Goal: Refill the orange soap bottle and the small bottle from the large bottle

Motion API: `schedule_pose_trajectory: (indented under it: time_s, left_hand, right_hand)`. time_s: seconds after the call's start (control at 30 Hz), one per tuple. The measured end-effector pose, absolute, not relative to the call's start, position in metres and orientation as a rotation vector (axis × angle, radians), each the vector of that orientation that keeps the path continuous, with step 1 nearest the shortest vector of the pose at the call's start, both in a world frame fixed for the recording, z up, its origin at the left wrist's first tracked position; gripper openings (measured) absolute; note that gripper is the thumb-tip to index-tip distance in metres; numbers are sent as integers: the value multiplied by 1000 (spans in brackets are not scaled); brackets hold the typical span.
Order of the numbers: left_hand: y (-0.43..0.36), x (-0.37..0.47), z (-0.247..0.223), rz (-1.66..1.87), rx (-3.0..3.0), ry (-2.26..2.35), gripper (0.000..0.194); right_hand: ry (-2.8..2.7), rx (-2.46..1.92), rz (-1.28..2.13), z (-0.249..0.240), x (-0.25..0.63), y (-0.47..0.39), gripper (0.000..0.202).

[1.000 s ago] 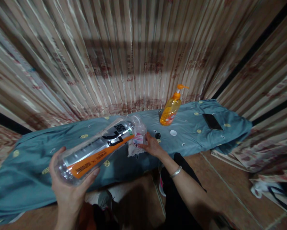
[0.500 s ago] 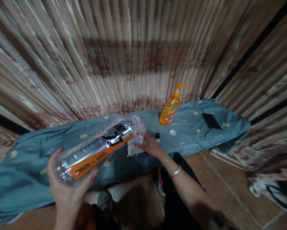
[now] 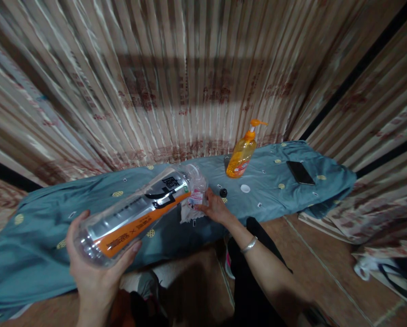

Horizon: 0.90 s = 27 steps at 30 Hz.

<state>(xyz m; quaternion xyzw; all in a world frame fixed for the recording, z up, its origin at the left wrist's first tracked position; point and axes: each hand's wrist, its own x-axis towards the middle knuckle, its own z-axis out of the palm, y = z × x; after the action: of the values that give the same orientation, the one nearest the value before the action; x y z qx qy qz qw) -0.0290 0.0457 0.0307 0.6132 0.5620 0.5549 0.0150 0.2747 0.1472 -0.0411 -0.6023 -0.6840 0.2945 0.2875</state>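
Note:
My left hand (image 3: 99,268) is wrapped round the base of a large clear bottle (image 3: 138,213) with a silver and orange label. The bottle is tilted, its neck up against the top of a small clear bottle (image 3: 199,184) with a pink and white label. My right hand (image 3: 215,206) grips the small bottle from the right. A crumpled pale tissue (image 3: 188,214) lies beneath the small bottle. How the two bottle mouths meet is too unclear to make out.
On the blue patterned cloth (image 3: 264,195) are a black cap (image 3: 223,193), a white disc (image 3: 245,188), an orange pump bottle (image 3: 241,156) standing at the back, and a dark phone (image 3: 300,172) at the right. A striped curtain (image 3: 203,81) hangs behind.

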Motion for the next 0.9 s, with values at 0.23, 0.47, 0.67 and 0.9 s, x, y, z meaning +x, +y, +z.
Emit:
schedule_pose_trajectory:
  time_s: [0.23,0.47,0.67,0.9]
  left_hand:
    - [44,-27,33,1752,1868,1741,114]
    - [43,-17,39,1788,1734,1771,116]
    - [44,-23,36,1768,1784,1770,118]
    - [44,-25,33,1765,1756,1763,119]
  right_hand:
    - [-1818,-1615,775,-41,274,148,43]
    - [-1817,-1577,789,-41,274,147,44]
    - [-1820,-1604,726,-43,274,148,43]
    - [-1812,-1622,756,-39,273,147,42]
